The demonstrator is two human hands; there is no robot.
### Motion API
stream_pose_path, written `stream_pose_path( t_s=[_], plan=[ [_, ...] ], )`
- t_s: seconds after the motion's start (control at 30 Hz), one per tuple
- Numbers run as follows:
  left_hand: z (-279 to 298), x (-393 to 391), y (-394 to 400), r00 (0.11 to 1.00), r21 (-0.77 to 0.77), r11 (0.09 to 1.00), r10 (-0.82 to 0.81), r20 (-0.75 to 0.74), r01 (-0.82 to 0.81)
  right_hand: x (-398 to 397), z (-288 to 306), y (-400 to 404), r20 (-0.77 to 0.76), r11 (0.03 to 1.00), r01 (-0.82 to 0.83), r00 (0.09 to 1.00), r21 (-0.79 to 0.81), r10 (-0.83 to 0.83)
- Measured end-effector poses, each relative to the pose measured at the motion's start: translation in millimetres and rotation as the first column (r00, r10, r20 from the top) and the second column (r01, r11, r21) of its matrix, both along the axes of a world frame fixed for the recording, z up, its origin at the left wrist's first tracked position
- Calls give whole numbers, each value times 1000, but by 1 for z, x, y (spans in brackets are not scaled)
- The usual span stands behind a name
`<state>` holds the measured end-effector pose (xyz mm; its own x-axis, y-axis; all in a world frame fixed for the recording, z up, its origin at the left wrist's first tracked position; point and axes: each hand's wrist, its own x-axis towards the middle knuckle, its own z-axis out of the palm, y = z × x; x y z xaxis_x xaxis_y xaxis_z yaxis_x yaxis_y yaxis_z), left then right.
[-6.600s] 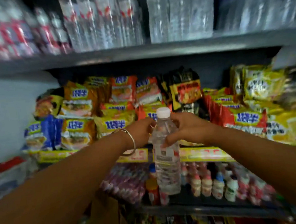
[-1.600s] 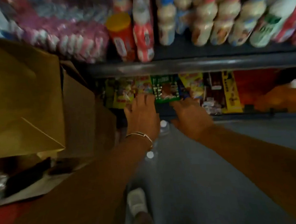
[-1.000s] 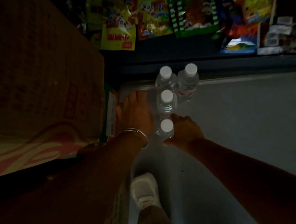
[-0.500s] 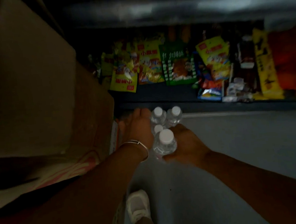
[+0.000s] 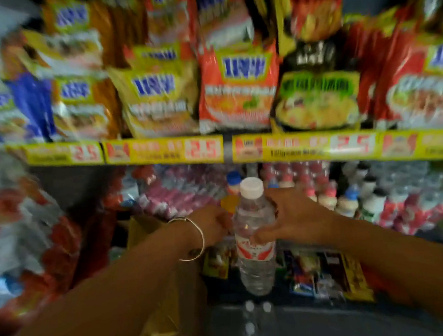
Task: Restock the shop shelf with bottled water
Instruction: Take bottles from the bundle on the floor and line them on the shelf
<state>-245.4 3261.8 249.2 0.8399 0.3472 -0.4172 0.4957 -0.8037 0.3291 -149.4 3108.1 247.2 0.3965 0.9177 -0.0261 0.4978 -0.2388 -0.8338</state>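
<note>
A clear water bottle with a white cap and a red and white label hangs upright between my hands, in front of the shelves. My right hand grips its right side, thumb across the label. My left hand, a bangle on its wrist, holds the bottle's left side, with its fingers mostly hidden behind the bottle. Below, the white caps of three more water bottles show dimly on the grey floor.
Noodle packets fill the shelf above a yellow price strip. Small drink bottles and pink wrapped packs stand on the shelf behind my hands. Snack packets lie lower down; a cardboard box is at lower left.
I have lifted one bottle off the floor group and raised it to shelf height, and my view has swung up from the floor to the shelves. Both hands came up with it.
</note>
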Motion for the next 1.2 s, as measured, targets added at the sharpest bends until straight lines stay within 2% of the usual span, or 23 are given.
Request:
stream_pose_path(
  t_s=[0.17,0.23,0.3,0.6,0.77,1.0,1.07,1.2],
  plan=[
    [148,-14,23,989,35,999,-28,145,23,-1,162,28,169,993,24,985,115,-43],
    [196,-18,39,964,-86,996,41,263,-19,-7,221,41,232,985,23,971,170,-63],
    [242,-23,58,938,-124,991,82,338,-42,-10,273,54,255,974,15,964,225,-74],
    [412,-45,144,829,-140,987,139,541,-74,-16,450,136,315,909,-13,940,417,-131],
    [460,-46,193,746,-40,991,123,654,-128,-19,516,189,288,877,-29,949,480,-127],
    [483,-31,248,666,59,972,112,738,-229,-9,565,265,275,840,30,938,542,-211],
    [484,-26,260,698,112,964,93,711,-242,-3,569,285,283,845,43,932,533,-226],
    [477,-15,278,827,272,933,47,560,-237,8,564,316,314,875,64,918,481,-240]
  ],
)
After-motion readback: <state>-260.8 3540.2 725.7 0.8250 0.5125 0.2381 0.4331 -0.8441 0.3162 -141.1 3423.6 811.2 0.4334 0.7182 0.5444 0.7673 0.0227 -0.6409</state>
